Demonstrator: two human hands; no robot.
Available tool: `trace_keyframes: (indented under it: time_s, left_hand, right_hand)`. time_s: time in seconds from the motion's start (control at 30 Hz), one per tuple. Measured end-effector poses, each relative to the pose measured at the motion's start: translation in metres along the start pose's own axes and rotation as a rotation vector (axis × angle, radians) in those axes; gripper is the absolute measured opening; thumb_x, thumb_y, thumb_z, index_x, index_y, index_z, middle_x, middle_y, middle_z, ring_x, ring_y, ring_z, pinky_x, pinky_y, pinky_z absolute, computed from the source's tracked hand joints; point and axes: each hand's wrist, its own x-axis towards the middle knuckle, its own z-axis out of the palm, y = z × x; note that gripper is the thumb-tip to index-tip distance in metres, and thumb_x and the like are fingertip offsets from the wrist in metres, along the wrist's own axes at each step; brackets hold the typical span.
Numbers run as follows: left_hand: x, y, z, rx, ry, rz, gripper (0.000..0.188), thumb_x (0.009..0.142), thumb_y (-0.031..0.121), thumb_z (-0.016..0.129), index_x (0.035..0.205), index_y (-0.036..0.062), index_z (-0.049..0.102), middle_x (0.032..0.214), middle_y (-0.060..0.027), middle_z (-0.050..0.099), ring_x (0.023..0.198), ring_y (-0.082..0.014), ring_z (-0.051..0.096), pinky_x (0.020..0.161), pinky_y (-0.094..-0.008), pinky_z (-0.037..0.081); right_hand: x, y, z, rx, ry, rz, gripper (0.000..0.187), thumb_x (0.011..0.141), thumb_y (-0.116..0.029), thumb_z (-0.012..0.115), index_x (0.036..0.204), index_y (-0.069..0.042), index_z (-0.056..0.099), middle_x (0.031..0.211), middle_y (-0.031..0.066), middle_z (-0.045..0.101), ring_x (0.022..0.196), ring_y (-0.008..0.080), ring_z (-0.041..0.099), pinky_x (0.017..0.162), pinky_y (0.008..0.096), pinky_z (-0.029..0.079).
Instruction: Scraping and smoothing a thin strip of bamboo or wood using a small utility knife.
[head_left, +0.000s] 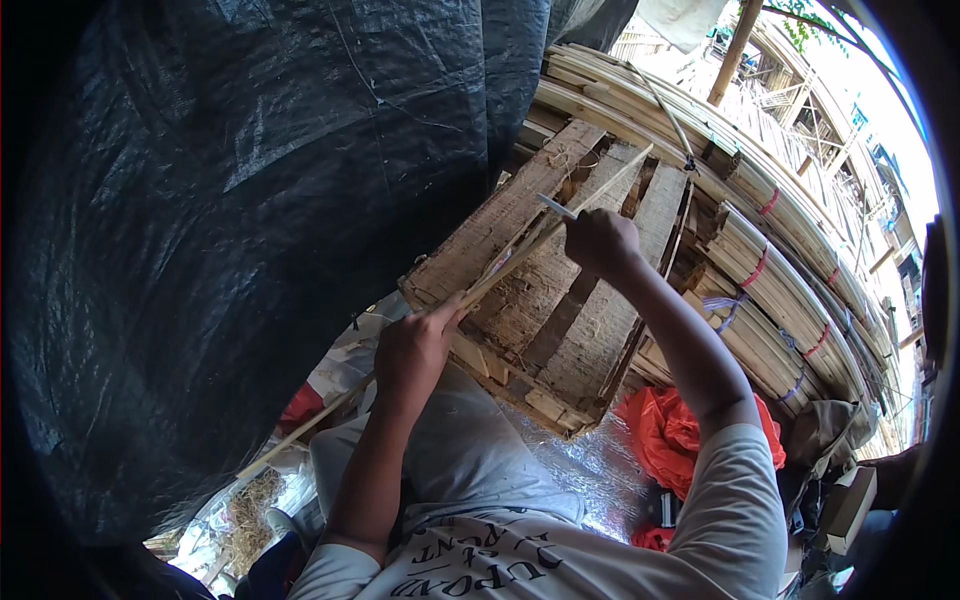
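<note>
A long, thin bamboo strip (521,256) slants from the lower left up to the far end of a slatted wooden crate (520,290). My left hand (413,350) is closed round the strip at the crate's near left corner. Farther up, my right hand (601,242) is a closed fist on a knife, whose pale blade (556,206) sticks out to the left across the strip. The knife's handle is hidden in the fist. Thin shavings lie on the crate's worn boards.
A dark tarp (260,200) hangs along the whole left side. Tied bundles of wooden strips (750,250) are stacked at the right and behind the crate. An orange-red plastic bag (668,432) lies by my right elbow, with a small cardboard box (850,508) farther right.
</note>
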Motion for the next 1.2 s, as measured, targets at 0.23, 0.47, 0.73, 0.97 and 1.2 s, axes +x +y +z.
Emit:
trace_keyframes:
  time_s: [0.23,0.47,0.73,0.97,1.2]
  left_hand:
    - [-0.005,-0.012,0.009,0.036,0.042,0.061,0.026,0.101,0.027,0.066,0.123,0.0152,0.075,0.086,-0.0152,0.075,0.077,-0.0345,0.074,0.066,-0.0457,0.058]
    - [-0.005,-0.017,0.011,0.077,0.018,0.122,0.022,0.102,0.026,0.064,0.119,0.0150,0.073,0.084,-0.0154,0.074,0.077,-0.0349,0.074,0.064,-0.0456,0.060]
    - [-0.007,-0.011,0.008,0.025,-0.024,0.090,0.028,0.102,0.025,0.064,0.126,0.0136,0.073,0.086,-0.0187,0.073,0.078,-0.0372,0.073,0.066,-0.0473,0.058]
    - [-0.006,-0.011,0.003,-0.005,-0.027,0.102,0.027,0.102,0.024,0.064,0.125,0.0117,0.073,0.083,-0.0203,0.072,0.078,-0.0381,0.073,0.068,-0.0479,0.058]
    - [-0.009,-0.017,0.007,-0.019,0.012,0.114,0.027,0.103,0.025,0.064,0.124,0.0111,0.073,0.081,-0.0202,0.072,0.076,-0.0377,0.073,0.068,-0.0482,0.058]
  right_hand:
    - [-0.045,-0.061,-0.016,0.033,-0.120,-0.333,0.048,0.112,-0.039,0.038,0.108,-0.006,0.073,0.078,0.0111,0.071,0.068,0.0260,0.074,0.053,0.0430,0.059]
    - [-0.054,-0.079,-0.019,-0.054,-0.069,-0.353,0.035,0.110,-0.030,0.043,0.114,-0.013,0.073,0.072,0.0079,0.069,0.061,0.0231,0.072,0.048,0.0393,0.057]
    - [-0.054,-0.068,-0.012,0.011,-0.025,-0.277,0.037,0.110,-0.035,0.044,0.110,-0.015,0.075,0.077,0.0082,0.072,0.071,0.0286,0.075,0.056,0.0441,0.060]
    - [-0.038,-0.044,-0.003,0.111,-0.006,-0.226,0.044,0.111,-0.037,0.041,0.101,-0.014,0.076,0.075,0.0093,0.071,0.068,0.0271,0.074,0.054,0.0447,0.059]
    - [-0.028,-0.043,-0.021,0.177,-0.095,-0.078,0.052,0.111,-0.041,0.039,0.089,-0.010,0.075,0.072,0.0112,0.071,0.069,0.0293,0.075,0.057,0.0470,0.059]
